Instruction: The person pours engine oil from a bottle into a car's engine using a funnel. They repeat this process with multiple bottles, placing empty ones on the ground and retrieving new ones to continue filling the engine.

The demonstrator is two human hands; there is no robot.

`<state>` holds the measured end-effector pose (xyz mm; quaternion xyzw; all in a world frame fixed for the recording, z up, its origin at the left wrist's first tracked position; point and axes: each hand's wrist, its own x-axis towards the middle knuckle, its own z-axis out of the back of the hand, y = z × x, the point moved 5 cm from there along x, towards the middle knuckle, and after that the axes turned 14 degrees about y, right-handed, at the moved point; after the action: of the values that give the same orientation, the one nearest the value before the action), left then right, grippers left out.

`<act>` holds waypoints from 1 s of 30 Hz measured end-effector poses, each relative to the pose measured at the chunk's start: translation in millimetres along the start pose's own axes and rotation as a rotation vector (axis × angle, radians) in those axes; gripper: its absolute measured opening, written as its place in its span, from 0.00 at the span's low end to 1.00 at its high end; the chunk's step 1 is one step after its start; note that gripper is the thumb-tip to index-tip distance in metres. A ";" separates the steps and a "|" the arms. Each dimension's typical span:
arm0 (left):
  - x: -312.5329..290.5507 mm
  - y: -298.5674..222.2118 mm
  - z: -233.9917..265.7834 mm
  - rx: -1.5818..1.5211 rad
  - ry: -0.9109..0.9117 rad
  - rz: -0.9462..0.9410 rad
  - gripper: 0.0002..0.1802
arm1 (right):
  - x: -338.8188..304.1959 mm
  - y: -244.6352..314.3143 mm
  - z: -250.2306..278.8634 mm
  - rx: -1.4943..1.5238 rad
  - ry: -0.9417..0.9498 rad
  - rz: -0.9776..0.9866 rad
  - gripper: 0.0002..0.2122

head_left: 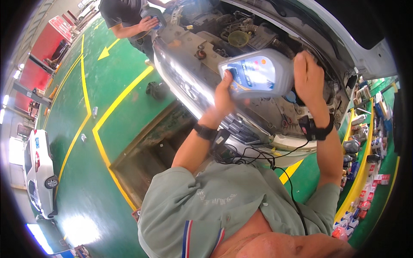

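A grey plastic oil jug [282,71] with a blue and white label lies tilted on its side in the air over the open engine bay [206,43]. My left hand [223,98] grips its left end, thumb pressed on the label side. Closed fingers of my right hand [308,77] are at the jug's right end, covering whatever part is there. Beyond the jug, a yellowish funnel [239,39] stands in the engine. A blue round cap [291,97] shows just below the jug. Black straps with cables circle both my wrists.
At the far left of the car, another person's hand [148,23] holds a grey jug [155,16]. A rectangular floor pit [146,148] lies left of the front bumper. Shelving with yellow edges [359,180] and many boxes stands at right. A white car [39,172] is parked far left.
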<state>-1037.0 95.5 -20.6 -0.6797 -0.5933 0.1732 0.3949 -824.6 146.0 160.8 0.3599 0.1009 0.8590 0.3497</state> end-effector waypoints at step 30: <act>-74.9 -11.4 -7.9 -0.188 -0.234 0.122 0.46 | -18.5 22.4 -23.1 0.213 0.096 -0.081 0.17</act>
<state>-1056.8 22.1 -24.7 -0.7236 -0.6064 0.2186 0.2466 -843.2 119.0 143.6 0.3494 0.2227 0.8449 0.3385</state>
